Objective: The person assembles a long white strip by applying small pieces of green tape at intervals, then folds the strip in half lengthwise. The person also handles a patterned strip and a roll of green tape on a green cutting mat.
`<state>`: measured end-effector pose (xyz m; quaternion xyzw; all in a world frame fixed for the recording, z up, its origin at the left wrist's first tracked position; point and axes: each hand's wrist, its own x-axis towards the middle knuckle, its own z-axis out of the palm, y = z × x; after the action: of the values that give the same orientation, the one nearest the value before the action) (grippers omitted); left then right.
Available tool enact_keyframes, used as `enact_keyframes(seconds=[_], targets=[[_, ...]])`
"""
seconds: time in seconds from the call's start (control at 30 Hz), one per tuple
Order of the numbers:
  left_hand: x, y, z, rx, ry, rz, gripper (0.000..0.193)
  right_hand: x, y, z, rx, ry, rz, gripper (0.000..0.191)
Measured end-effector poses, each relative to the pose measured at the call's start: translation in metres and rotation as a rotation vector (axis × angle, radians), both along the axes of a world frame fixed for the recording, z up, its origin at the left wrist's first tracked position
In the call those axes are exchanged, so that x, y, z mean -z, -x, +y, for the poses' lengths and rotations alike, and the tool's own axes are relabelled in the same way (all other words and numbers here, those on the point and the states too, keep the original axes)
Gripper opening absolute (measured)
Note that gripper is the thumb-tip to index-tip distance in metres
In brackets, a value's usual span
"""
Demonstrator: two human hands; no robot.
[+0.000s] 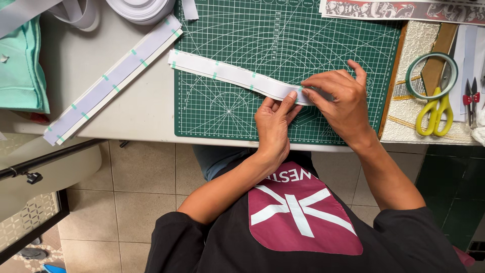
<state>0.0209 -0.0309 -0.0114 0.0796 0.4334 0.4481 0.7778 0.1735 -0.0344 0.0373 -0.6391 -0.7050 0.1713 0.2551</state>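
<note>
On the green cutting mat (303, 40), my left hand (275, 126) and right hand (341, 98) pinch the white strip (232, 76) at its 4 o'clock end; yellow scissors (435, 108) lie at 3 o'clock on the worktop (136, 106)

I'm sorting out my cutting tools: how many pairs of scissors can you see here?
2. Yellow-handled scissors lie on the mat right of the green cutting mat; small red-handled scissors lie further right, at the frame edge. More may be hidden beyond it.
</note>
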Motion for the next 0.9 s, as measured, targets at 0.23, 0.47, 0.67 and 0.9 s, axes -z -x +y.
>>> enact_keyframes(seconds=[0.23,0.47,0.67,0.9], targets=[[0.001,0.001,-0.001,0.016,-0.026,-0.004,0.015,-0.002,-0.002,0.002,-0.005,0.059,0.035,0.012],[-0.001,0.001,0.000,0.030,-0.028,-0.005,0.014,-0.008,-0.004,0.009,-0.020,0.128,0.124,0.013],[-0.002,0.002,0.001,0.063,-0.034,0.013,0.014,-0.009,-0.006,0.018,0.106,0.391,0.305,0.018],[-0.002,0.002,0.000,0.062,-0.036,-0.002,0.014,-0.008,-0.012,0.030,0.061,0.578,0.253,0.022]])
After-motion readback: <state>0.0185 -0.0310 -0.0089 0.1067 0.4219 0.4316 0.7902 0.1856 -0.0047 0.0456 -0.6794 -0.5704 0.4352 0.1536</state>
